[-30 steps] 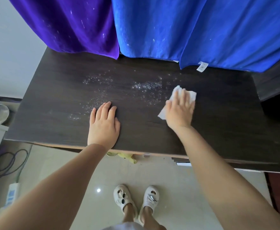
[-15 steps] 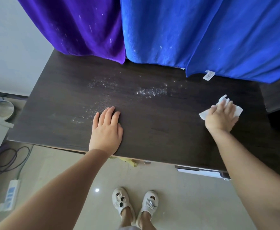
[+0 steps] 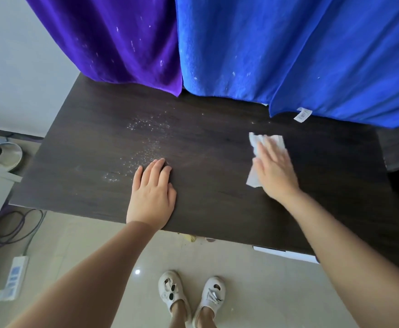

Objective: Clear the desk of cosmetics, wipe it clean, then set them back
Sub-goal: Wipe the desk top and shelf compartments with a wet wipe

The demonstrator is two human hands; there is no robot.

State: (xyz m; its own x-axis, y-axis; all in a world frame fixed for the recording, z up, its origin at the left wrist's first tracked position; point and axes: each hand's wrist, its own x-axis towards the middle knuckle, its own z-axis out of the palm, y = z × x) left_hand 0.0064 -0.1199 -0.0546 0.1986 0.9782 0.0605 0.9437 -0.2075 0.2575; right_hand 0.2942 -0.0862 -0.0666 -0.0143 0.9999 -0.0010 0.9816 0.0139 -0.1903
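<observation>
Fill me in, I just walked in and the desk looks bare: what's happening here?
A person is wiping down the dark desk. The right hand presses a white wipe flat against the right part of the top, while the left hand rests palm-down near the front edge. No cosmetics are on the desk. A scatter of white specks lies just beyond the left hand, so that patch looks unwiped.

dark wood-grain desk (image 3: 217,209), seen from above, with a white wipe (image 3: 264,143) lying right of centre under the flat right hand (image 3: 274,171). a scatter of pale specks (image 3: 144,143) lies left of the wipe, and the left hand (image 3: 152,200) rests flat just beside the specks, at the desk's near edge.
</observation>
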